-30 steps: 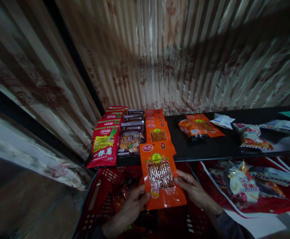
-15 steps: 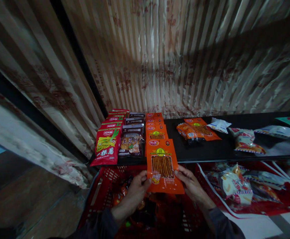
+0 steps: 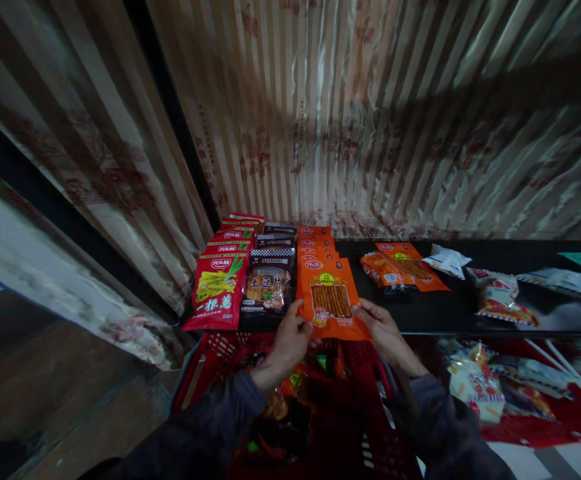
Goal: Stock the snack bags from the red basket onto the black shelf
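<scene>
An orange snack packet (image 3: 331, 293) with brown sticks in its window lies at the front of a row of like orange packets (image 3: 315, 240) on the black shelf (image 3: 450, 313). My left hand (image 3: 290, 339) pinches its left edge, thumb on top. On the right edge my right hand (image 3: 383, 333) grips it the same way. Left of this row stand dark potato-slice packets (image 3: 267, 283), overlapping one behind another. Farther left is a row of red packets (image 3: 216, 290) with yellow sticks and green onion printed on them.
Below the shelf edge is a red plastic basket (image 3: 195, 373) holding several packets. A second red basket (image 3: 535, 427) with white snack bags (image 3: 475, 387) stands to the right. Loose packets (image 3: 405, 263) and a chip bag (image 3: 503, 297) lie on the shelf; a striped curtain (image 3: 350, 133) hangs behind.
Both hands have moved forward and slightly up with the orange packet, from over the basket onto the front of the orange row. The view has shifted a little.
</scene>
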A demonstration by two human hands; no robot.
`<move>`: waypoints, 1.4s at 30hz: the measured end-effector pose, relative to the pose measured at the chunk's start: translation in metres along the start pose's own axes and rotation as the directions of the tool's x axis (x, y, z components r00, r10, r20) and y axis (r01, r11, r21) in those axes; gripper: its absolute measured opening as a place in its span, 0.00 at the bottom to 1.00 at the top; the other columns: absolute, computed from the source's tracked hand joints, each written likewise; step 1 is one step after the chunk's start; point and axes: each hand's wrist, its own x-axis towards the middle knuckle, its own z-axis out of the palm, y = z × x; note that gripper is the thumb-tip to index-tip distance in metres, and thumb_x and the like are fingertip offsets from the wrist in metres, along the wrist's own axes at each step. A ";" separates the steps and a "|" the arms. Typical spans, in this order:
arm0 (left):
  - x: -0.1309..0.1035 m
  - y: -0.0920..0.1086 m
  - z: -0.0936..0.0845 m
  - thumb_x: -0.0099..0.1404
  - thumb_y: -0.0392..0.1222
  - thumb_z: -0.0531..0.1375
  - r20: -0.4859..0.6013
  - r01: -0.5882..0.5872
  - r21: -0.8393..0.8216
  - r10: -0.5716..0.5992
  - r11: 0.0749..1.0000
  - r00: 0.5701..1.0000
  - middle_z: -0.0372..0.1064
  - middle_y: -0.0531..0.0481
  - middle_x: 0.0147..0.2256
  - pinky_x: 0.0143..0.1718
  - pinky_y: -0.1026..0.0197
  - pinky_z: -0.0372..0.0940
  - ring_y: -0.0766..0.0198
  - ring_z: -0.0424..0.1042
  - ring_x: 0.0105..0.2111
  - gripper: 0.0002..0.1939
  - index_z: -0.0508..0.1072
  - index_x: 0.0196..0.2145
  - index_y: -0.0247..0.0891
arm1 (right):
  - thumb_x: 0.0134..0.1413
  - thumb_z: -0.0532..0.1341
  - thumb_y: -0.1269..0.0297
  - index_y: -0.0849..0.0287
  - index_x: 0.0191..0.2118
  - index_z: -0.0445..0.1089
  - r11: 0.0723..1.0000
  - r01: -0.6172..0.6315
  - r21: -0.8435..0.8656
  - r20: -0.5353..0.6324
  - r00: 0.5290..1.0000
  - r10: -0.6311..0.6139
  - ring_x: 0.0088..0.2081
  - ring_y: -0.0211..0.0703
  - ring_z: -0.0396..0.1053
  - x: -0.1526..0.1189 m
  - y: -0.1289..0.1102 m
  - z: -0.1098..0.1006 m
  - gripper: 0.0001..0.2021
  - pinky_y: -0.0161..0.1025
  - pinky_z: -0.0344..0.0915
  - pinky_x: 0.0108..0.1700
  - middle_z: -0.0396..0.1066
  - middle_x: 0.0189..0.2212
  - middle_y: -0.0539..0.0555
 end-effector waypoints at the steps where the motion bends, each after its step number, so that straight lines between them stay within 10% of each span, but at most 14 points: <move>1: 0.004 0.001 0.001 0.62 0.34 0.58 -0.019 -0.009 0.014 0.010 1.000 1.000 0.73 0.53 0.33 0.24 0.68 0.64 0.70 0.72 0.21 0.34 0.53 0.64 0.37 | 0.39 0.73 0.49 0.55 0.36 0.76 1.000 -0.005 -0.016 0.002 1.000 0.005 0.35 0.52 0.77 0.004 -0.003 0.001 0.19 0.45 0.72 0.37 0.80 0.31 0.51; 11: 0.029 0.005 0.004 0.62 0.25 0.54 -0.038 -0.018 0.265 0.028 0.964 0.999 0.65 0.59 0.22 0.24 0.69 0.65 0.70 0.70 0.20 0.28 0.62 0.59 0.31 | 0.45 0.67 0.46 0.59 0.32 0.74 0.950 0.140 -0.280 -0.032 0.987 -0.155 0.27 0.42 0.71 0.039 0.010 -0.002 0.19 0.38 0.67 0.32 0.76 0.26 0.51; 17: 0.033 -0.007 -0.003 0.63 0.27 0.52 -0.041 -0.002 0.480 0.025 0.877 0.999 0.73 0.49 0.38 0.30 0.67 0.69 0.70 0.73 0.25 0.26 0.62 0.59 0.34 | 0.52 0.57 0.50 0.57 0.33 0.73 0.735 0.218 -0.642 -0.018 0.954 -0.300 0.34 0.46 0.74 0.050 0.022 -0.013 0.15 0.40 0.68 0.38 0.78 0.30 0.54; 23: 0.031 0.003 -0.007 0.64 0.31 0.53 0.072 -0.183 0.823 0.221 0.538 0.973 0.72 0.39 0.50 0.53 0.56 0.67 0.56 0.73 0.49 0.23 0.67 0.56 0.34 | 0.54 0.55 0.57 0.55 0.34 0.72 0.479 0.184 -0.858 -0.025 0.917 -0.398 0.34 0.49 0.77 0.046 0.020 -0.010 0.11 0.40 0.68 0.37 0.78 0.30 0.55; 31: 0.021 0.023 0.010 0.68 0.35 0.49 0.218 -0.249 0.966 0.292 0.074 0.931 0.70 0.33 0.49 0.45 0.50 0.71 0.50 0.75 0.45 0.24 0.63 0.60 0.30 | 0.55 0.55 0.61 0.55 0.31 0.68 0.423 0.131 -0.897 -0.048 0.920 -0.389 0.33 0.49 0.77 0.044 0.016 -0.003 0.07 0.39 0.67 0.36 0.78 0.29 0.55; 35: 0.039 0.022 0.029 0.68 0.37 0.51 0.275 -0.337 0.937 0.405 0.088 0.872 0.56 0.31 0.64 0.64 0.47 0.55 0.45 0.52 0.66 0.26 0.61 0.62 0.28 | 0.56 0.55 0.64 0.57 0.35 0.69 0.401 0.102 -0.910 -0.054 0.931 -0.361 0.35 0.49 0.77 0.043 0.015 0.002 0.07 0.39 0.67 0.38 0.79 0.32 0.57; 42: 0.068 0.010 0.040 0.69 0.43 0.52 0.155 -0.215 0.964 0.326 0.158 0.933 0.43 0.35 0.70 0.66 0.37 0.44 0.42 0.39 0.70 0.30 0.57 0.66 0.33 | 0.59 0.55 0.62 0.57 0.47 0.71 0.212 0.007 -0.977 -0.060 0.949 -0.309 0.38 0.52 0.77 0.040 0.005 0.002 0.13 0.42 0.69 0.38 0.79 0.40 0.59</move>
